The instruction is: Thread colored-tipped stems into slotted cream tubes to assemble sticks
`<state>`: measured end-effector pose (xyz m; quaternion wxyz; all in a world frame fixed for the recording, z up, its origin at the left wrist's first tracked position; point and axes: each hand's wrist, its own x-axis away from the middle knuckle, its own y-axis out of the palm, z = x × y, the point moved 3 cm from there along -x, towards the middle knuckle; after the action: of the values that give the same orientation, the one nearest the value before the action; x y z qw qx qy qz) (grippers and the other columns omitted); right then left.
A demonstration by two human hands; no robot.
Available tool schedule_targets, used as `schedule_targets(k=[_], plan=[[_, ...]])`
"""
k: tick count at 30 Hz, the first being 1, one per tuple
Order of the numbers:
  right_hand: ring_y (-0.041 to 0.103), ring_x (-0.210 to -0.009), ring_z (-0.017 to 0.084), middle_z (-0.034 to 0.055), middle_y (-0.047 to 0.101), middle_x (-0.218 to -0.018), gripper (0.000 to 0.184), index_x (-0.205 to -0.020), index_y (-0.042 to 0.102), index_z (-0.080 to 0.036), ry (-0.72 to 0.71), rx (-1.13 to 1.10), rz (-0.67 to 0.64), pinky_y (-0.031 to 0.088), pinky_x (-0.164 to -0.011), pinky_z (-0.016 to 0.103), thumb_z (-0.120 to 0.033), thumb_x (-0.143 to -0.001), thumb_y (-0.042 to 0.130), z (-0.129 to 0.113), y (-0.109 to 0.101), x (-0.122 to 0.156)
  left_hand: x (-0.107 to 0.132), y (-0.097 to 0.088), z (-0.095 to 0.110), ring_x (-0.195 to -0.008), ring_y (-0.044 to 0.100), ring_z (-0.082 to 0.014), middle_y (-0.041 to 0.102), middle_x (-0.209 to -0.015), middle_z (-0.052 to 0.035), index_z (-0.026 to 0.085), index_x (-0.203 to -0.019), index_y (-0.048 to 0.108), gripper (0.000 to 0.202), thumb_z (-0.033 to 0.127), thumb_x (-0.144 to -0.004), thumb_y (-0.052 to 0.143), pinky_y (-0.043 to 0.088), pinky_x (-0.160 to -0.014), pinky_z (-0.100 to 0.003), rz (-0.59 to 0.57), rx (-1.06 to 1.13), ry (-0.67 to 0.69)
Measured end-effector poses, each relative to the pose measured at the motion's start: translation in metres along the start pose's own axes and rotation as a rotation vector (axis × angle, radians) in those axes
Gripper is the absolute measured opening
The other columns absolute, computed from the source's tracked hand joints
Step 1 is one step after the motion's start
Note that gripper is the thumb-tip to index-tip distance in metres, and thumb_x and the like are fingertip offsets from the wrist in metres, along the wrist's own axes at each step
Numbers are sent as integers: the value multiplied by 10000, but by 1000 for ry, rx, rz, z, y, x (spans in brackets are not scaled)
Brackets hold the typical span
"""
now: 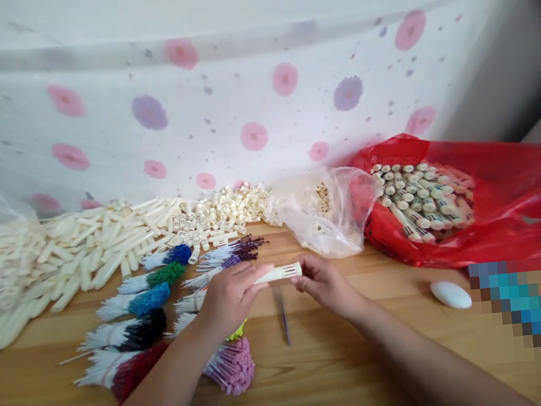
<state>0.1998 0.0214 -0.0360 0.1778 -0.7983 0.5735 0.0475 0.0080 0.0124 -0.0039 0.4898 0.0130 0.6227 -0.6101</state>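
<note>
My left hand (231,291) is closed around a cream pen barrel (280,272) held nearly level above the table. The slotted end of the barrel points right. At that end, my right hand (322,281) pinches the tip between thumb and fingers. Just under the hands, a thin dark purple-tipped pen refill (284,320) lies on the wood. Bundles of white refills with coloured tops spread to the left, among them a black bundle (144,330), a light blue bundle (150,299) and a pink bundle (233,366). My left forearm partly covers some bundles.
Long cream tubes (107,244) pile up at the back left, with short slotted pieces (233,210) beside them. A clear bag (335,235) holds small parts. Pens (417,192) fill a red plastic bag (514,198) at right. A white oval object (450,295) lies near it.
</note>
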Motion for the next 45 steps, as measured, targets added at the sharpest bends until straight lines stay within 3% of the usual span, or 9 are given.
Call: schedule_targets(k=[4, 8, 11, 19, 22, 29, 36, 42, 45], plan=[[404, -519, 92, -32, 458, -587, 366, -719, 526, -170, 17, 24, -94, 321, -487, 217, -504, -865, 497, -2, 3, 4, -2, -6, 1, -795, 639, -141, 700, -939, -64, 178, -1128, 633, 272, 199, -869, 550, 500, -702, -233, 20, 49, 16], [440, -592, 107, -18, 492, -706, 298, -897, 550, -182, -122, 30, 77, 347, -528, 222, -427, -770, 660, -6, -4, 5, 0, -7, 0, -816, 648, -149, 706, -943, -58, 190, -1120, 642, 272, 206, -859, 564, 505, -734, -239, -29, 71, -21], [432, -601, 110, -15, 493, -688, 210, -856, 563, -184, -206, 168, 108, 339, -543, 228, -373, -801, 638, -10, -6, 7, 1, -6, 0, -812, 646, -153, 704, -924, -59, 185, -1118, 646, 272, 220, -863, 557, 503, -742, -246, -77, 90, -60], [339, -527, 89, -50, 370, -579, 401, -657, 472, -176, -34, 127, -106, 259, -484, 222, -526, -851, 496, -21, -4, 9, -1, -5, 2, -769, 631, -145, 694, -861, -56, 175, -1116, 647, 274, 253, -884, 524, 489, -709, -232, -153, 161, -34], [347, -512, 93, -47, 364, -557, 465, -624, 456, -180, 18, 157, -91, 270, -480, 226, -559, -887, 397, -19, -1, 10, 0, -6, 2, -768, 633, -148, 699, -869, -58, 183, -1120, 649, 281, 270, -885, 521, 489, -708, -235, -152, 157, -31], [514, -698, 147, 37, 566, -779, 202, -963, 565, -179, -272, 461, 53, 389, -640, 258, -358, -905, 495, -24, 2, 18, 0, -10, 4, -755, 639, -138, 708, -873, -28, 196, -1098, 654, 260, 249, -864, 552, 491, -701, -226, -163, 137, -90], [336, -452, 91, -51, 370, -517, 470, -665, 472, -187, 136, 51, -103, 277, -447, 224, -543, -927, 314, -10, 4, 15, -2, -11, 15, -674, 624, -136, 688, -783, -45, 165, -1085, 653, 251, 217, -885, 509, 456, -586, -214, -87, -23, 96], [494, -646, 138, 23, 563, -730, 257, -910, 598, -185, -194, 261, 81, 384, -591, 254, -430, -846, 561, -22, -1, 17, -1, -9, 14, -741, 636, -130, 702, -872, -44, 164, -1082, 647, 246, 192, -871, 523, 481, -667, -214, -116, 71, 14], [419, -486, 107, -27, 474, -577, 317, -770, 559, -190, 77, 74, 51, 347, -462, 233, -497, -841, 528, -12, 1, 13, -2, -8, 17, -675, 618, -131, 683, -803, -49, 154, -1071, 655, 250, 191, -884, 493, 460, -596, -214, -84, -39, 77]])
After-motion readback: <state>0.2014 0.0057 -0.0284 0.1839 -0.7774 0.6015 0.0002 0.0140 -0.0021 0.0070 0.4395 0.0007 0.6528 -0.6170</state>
